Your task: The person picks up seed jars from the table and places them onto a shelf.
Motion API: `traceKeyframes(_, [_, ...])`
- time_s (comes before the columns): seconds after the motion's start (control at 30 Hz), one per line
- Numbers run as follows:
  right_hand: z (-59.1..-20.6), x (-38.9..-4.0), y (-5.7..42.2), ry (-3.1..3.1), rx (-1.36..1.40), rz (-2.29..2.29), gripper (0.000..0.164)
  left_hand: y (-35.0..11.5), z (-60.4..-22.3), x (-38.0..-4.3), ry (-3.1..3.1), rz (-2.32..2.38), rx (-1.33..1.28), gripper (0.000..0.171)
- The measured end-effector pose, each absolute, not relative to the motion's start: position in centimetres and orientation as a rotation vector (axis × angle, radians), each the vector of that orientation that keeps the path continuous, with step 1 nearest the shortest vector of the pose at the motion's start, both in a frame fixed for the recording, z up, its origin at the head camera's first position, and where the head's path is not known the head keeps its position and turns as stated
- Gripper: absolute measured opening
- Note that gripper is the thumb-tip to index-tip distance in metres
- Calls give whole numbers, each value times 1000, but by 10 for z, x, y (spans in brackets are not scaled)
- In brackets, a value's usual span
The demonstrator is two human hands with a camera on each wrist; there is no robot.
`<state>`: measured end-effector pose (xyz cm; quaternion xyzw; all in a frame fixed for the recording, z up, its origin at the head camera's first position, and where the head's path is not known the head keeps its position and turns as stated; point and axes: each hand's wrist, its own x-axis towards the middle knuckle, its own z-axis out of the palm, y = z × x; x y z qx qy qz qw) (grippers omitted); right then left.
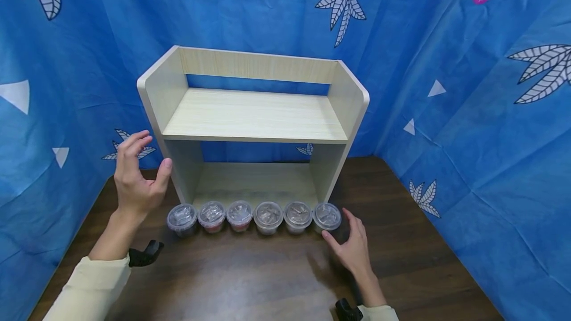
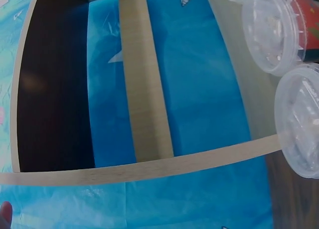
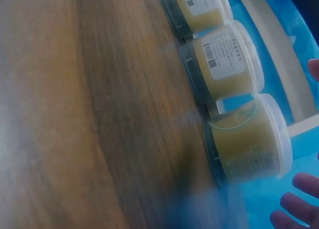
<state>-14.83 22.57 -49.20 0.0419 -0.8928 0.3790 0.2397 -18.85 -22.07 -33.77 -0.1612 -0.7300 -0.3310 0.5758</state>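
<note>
Several clear plastic cups with lids stand in a row along the front of a small wooden shelf. My right hand is at the rightmost cup, thumb and fingers spread about its right side. In the right wrist view its fingers show apart from that cup, which has yellowish contents. Raised left of the shelf, my left hand holds nothing, its thumb and fingers parted. The leftmost cup sits below and to the right of it. In the left wrist view only one fingertip shows.
The shelf has two levels and stands at the back of a dark wooden table. Blue patterned cloth hangs behind and at both sides. Black straps are worn at the wrists.
</note>
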Motion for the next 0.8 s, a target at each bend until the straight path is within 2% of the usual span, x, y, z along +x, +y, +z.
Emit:
traceKeyframes(0.2, [-493,-151,224,-2459,121,1028,82,-222,-333,-194,-1689,-813,-361,65])
traceKeyframes(0.57, [-494,-156,223,-2508,108,1069,89,-222,-320,-200,-1665,-838,-336,58])
traceKeyframes(0.8, [-491,-159,223,-2521,111,1070,90,-221,-309,-207,-1636,-862,-338,66])
